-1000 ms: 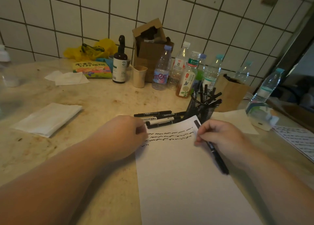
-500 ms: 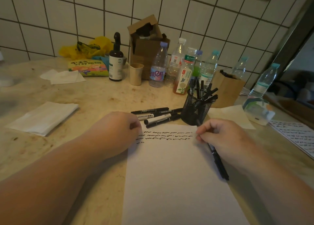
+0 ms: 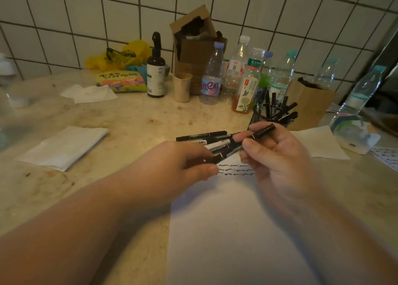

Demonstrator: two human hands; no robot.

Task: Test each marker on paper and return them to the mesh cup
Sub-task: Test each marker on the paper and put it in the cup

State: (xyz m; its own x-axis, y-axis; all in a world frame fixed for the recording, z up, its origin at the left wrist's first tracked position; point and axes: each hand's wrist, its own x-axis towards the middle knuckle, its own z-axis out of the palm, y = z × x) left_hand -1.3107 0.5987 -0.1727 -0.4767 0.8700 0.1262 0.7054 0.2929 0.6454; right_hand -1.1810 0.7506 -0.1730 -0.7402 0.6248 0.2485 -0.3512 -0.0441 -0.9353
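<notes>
My right hand [image 3: 277, 162] grips a black marker [image 3: 263, 131] and holds it slanted above the top of the white paper [image 3: 226, 231]. My left hand [image 3: 172, 168] pinches the marker's lower left end between thumb and fingers; that end is blurred. Wavy black test lines [image 3: 234, 169] cross the top of the sheet. Several loose black markers [image 3: 202, 136] lie on the table just beyond the paper. The black mesh cup [image 3: 258, 118], behind my right hand, has several markers standing in it.
Plastic bottles [image 3: 212, 80] and an open cardboard box [image 3: 193, 47] stand along the tiled wall, with a brown dropper bottle [image 3: 155, 73] and a paper cup [image 3: 182, 87]. A brown paper bag [image 3: 310, 103] sits right of the mesh cup. Folded tissues [image 3: 62, 146] lie at the left.
My right hand has lifted the marker off the paper and turned it sideways. My left hand has left the paper's edge and taken the marker's lower end.
</notes>
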